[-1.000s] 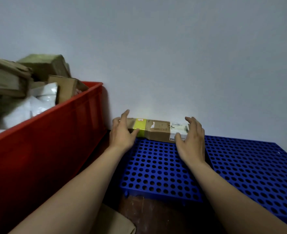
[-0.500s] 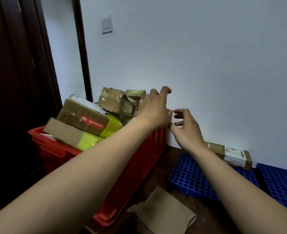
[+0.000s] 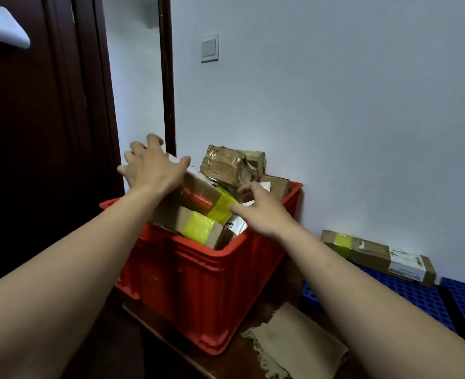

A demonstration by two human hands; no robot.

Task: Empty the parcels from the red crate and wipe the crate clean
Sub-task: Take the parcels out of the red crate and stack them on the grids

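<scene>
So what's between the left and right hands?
Head view: a cardboard parcel with a red label and yellow tape, lying tilted atop the pile in the red crate, spans the gap between left hand and right hand.

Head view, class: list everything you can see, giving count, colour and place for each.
red crate: one, red, centre, on a dark wooden surface
parcels: at least five, brown card with yellow tape plus white bags, piled above the crate's rim
lone parcel: one, brown with a white label, on the blue panels by the wall
blue panels: two, blue, perforated, lower right
cloth: one, beige, in front of the crate
light switch: one, white, on the wall
door: one, dark brown, left
left hand: fingers spread, over the piled parcels
right hand: empty, at the pile's right side
</scene>
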